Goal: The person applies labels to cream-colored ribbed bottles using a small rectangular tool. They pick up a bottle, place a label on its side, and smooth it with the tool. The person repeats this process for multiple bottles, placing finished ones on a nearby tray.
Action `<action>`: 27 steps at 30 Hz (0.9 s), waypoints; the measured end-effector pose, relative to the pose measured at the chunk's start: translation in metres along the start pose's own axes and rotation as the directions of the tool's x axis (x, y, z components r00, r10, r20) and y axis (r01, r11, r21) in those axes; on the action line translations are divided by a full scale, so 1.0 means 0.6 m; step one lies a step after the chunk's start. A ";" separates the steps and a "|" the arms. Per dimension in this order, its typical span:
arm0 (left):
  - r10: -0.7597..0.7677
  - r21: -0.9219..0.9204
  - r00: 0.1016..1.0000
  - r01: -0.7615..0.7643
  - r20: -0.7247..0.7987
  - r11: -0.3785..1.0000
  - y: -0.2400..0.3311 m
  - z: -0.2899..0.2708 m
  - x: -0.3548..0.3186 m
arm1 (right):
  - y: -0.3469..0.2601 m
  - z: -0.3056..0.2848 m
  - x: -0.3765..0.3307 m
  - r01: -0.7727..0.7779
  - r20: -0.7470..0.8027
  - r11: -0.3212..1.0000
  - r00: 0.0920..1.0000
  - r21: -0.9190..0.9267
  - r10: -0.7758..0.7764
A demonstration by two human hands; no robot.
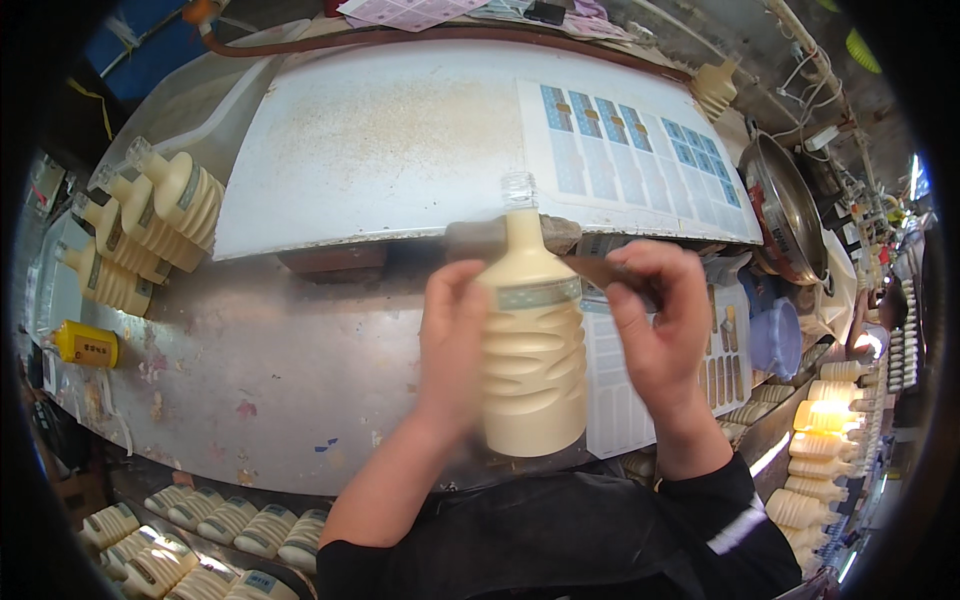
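Standing upright near the middle of the scene, a cream ribbed bottle (532, 350) with a clear threaded neck rests at the near edge of a worn metal table (250, 370), held between both hands. The left hand (452, 340) wraps the bottle's left side, fingers curled against the ribs just below a pale label band (538, 293) that circles the shoulder. The right hand (655, 325) is to the right of the bottle, thumb and fingers pinched on a dark strip (612, 272) that reaches to the band's right end. Just behind the bottle lies a white board (390, 140) carrying a sheet of blue and white stickers (640, 150). Far left, several filled bottles (150, 225) lie stacked on their sides, with a small yellow container (86, 344) near them. More cream bottles (220, 525) lie in a row below the table's near edge, and others (815, 450) are stacked at the right
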State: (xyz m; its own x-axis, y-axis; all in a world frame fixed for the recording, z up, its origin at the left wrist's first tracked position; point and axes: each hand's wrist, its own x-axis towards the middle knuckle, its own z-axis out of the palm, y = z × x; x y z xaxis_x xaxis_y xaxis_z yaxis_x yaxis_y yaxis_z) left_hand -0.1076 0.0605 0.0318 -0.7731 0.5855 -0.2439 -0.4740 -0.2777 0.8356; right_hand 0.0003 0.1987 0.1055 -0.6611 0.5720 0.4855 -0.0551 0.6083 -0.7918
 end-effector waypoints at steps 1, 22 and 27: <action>-0.021 -0.046 1.000 0.022 0.004 0.999 -0.002 0.000 0.000 | 0.005 0.005 -0.005 0.243 0.054 0.945 0.970 -0.217 -0.237; 0.080 0.101 0.993 -0.089 0.092 0.991 0.009 0.018 -0.007 | -0.034 0.067 0.026 0.071 0.180 0.988 0.983 -0.138 -0.046; 0.071 0.437 0.996 -0.087 0.054 0.895 0.024 0.033 -0.007 | 0.014 0.056 0.014 -0.044 0.105 0.982 0.992 -0.184 0.064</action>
State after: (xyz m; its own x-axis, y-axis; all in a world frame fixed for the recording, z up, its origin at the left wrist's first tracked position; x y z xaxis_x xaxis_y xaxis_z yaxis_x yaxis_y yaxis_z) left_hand -0.1028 0.0689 0.0545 -0.7809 0.6045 -0.1574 -0.1728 0.0331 0.9844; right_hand -0.0310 0.1900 0.0906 -0.7383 0.5489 0.3918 0.1127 0.6733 -0.7307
